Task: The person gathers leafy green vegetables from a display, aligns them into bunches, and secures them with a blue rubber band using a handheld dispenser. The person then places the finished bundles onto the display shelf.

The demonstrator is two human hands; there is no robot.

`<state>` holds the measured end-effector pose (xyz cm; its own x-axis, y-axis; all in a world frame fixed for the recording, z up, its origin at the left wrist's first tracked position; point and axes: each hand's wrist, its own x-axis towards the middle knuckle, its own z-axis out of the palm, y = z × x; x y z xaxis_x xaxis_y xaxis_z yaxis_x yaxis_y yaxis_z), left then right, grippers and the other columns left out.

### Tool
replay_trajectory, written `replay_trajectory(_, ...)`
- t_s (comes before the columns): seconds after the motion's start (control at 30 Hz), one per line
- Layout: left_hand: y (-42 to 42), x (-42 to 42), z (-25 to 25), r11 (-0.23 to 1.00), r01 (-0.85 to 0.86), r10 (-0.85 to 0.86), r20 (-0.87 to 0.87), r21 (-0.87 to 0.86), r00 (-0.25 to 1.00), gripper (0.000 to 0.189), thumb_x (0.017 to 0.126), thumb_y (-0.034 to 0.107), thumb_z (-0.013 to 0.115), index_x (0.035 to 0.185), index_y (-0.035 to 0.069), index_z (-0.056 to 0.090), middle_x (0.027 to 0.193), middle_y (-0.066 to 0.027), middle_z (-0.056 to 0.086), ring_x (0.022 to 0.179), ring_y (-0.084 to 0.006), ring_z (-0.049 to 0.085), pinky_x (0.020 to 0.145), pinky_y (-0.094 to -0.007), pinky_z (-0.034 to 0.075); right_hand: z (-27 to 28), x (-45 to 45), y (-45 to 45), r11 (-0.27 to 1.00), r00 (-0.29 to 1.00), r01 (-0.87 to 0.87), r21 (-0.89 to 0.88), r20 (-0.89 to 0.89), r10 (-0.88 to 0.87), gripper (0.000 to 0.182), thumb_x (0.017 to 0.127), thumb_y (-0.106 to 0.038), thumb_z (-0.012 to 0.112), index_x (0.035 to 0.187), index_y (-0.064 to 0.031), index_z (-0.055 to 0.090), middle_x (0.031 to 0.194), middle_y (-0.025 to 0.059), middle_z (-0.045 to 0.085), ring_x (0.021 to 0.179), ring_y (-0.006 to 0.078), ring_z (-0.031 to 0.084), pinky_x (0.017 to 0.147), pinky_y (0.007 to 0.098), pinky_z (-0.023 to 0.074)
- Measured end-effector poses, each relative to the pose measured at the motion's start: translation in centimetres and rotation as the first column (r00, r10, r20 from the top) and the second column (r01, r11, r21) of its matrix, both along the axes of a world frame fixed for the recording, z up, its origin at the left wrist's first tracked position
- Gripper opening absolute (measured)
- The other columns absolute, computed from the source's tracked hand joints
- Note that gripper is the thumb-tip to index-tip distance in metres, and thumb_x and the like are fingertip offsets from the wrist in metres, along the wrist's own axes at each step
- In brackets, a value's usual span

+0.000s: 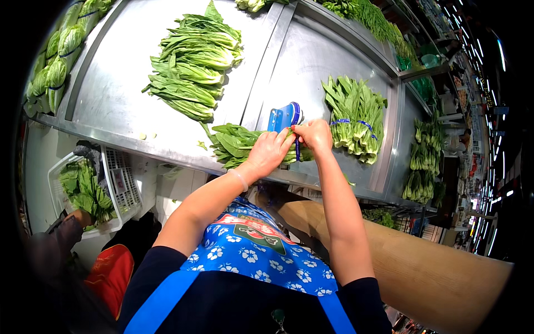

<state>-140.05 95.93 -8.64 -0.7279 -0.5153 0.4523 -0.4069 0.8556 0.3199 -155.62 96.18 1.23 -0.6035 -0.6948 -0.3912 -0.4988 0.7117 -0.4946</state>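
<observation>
A bunch of long-leaf lettuce (238, 144) lies sideways near the front edge of the steel counter (112, 100). My left hand (269, 152) presses down over it, holding it with fingers laid together. A strip of blue tape (297, 149) runs around the stem end. My right hand (315, 135) is curled at the top of that band, thumb and forefinger pinched on the tape beside my left fingertips. Right behind the bunch stands a blue tape dispenser (281, 118) with a tape roll. The stem tips are partly hidden by my hands.
Loose lettuce (192, 67) is heaped at the back left. Taped bunches (354, 117) lie at right. Wrapped cabbages (60, 62) line the far left. Below, a person's hand (79, 218) is at a white basket of leaves (121, 183). A tan board-like surface (417, 267) extends at lower right.
</observation>
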Motion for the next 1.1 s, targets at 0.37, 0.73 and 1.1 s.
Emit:
replay_trajectory(0.37, -1.0, 0.0, 1.2, 0.999, 0.042, -0.043, -0.062, -0.011, 0.997, 0.051, 0.084, 0.012, 0.056, 0.134, 0.008, 0.053, 0.123, -0.0113, 0.060, 0.095, -0.0244, 0.061, 0.084, -0.0386, 0.048, -3.9, -5.2, 3.9, 0.819, 0.914, 0.364, -0.443, 0.338, -0.224, 0.035, 0.098, -0.033, 0.063, 0.103, 0.0001, 0.071, 0.082, 0.0075, 0.070, 0.070, 0.0115, 0.063, 0.064, 0.0243, 0.0489)
replay_trajectory(0.73, 2.5, 3.2, 5.0, 0.891, 0.277, -0.368, 0.214, 0.359, 0.905, 0.085, 0.059, 0.012, 0.081, 0.138, 0.007, 0.050, 0.111, -0.0132, 0.062, 0.093, -0.0335, 0.063, 0.079, -0.0422, 0.053, -8.6, 0.5, 14.9, 0.850, 0.779, 0.402, -0.340, 0.615, -0.122, 0.041, 0.099, -0.025, 0.063, 0.131, 0.0005, 0.060, 0.118, 0.0062, 0.066, 0.106, 0.0128, 0.058, 0.095, 0.0276, 0.0452)
replay_trajectory(1.1, 10.1, 5.9, -1.3, 0.652, 0.192, -0.656, 0.418, 0.734, 0.629, 0.089, 0.064, 0.029, 0.083, 0.144, 0.012, 0.047, 0.112, -0.0111, 0.065, 0.095, -0.0309, 0.067, 0.078, -0.0418, 0.055, -17.3, 3.5, 19.8, 0.900, 0.873, 0.359, -0.246, 0.430, -0.230, 0.020, 0.090, -0.019, 0.071, 0.095, 0.0007, 0.073, 0.075, -0.0012, 0.068, 0.067, 0.0052, 0.054, 0.061, 0.0256, 0.0439)
